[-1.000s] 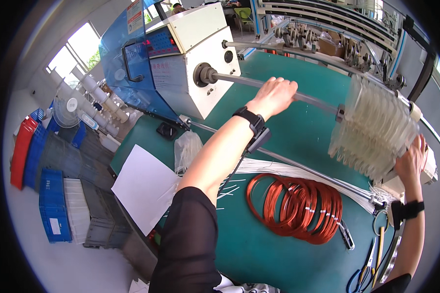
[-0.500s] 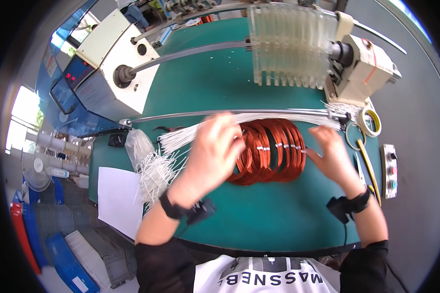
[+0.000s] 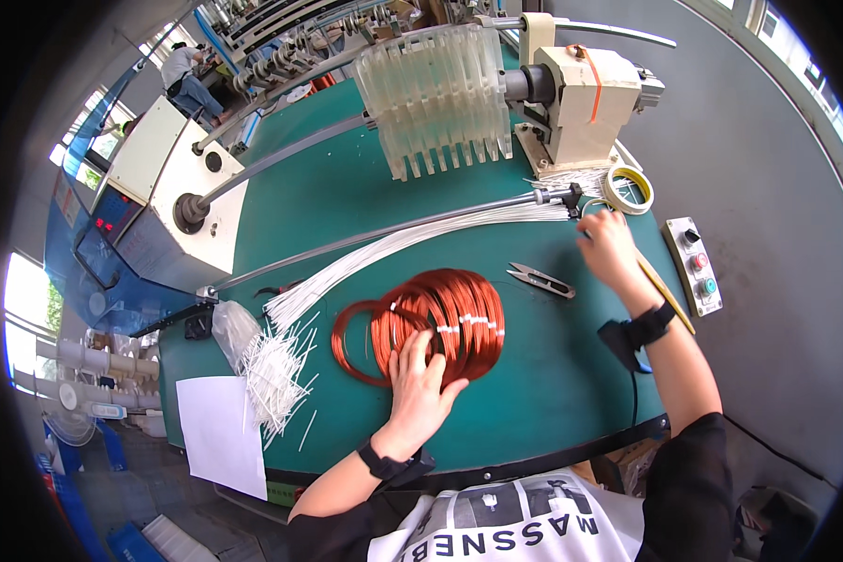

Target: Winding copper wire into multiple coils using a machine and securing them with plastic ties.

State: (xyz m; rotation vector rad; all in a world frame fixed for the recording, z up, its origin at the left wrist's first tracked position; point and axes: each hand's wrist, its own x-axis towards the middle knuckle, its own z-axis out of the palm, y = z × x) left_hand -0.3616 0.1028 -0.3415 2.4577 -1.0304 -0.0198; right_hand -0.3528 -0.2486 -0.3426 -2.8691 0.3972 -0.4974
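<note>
A row of copper-coloured wire coils (image 3: 473, 314), bound with small white ties, stands on the green tabletop, with one loop leaning out on its left. My left hand (image 3: 420, 379) lies against the near side of these coils, fingers spread and touching the wire. Farther right, my right hand (image 3: 612, 251) is beside a roll of tape (image 3: 629, 189) and a thin ring partly covered by the fingers. Its fingers are bent; whether they grip anything is hidden. Between coils and right hand lies a pair of thread snips (image 3: 540, 279).
A winding machine with a clear ribbed former (image 3: 436, 103) spans the back. White sleeving strands (image 3: 375, 248) run along a metal rod, with cut pieces (image 3: 276, 375) and a paper sheet (image 3: 220, 436) at left. A button box (image 3: 693, 267) and yellow stick (image 3: 667, 298) are right. Someone sits far left.
My view has turned. The coils lie farther from the rod, nearer the front edge. My left hand came down onto them; my right hand left their right side for the tape roll. Snips now show.
</note>
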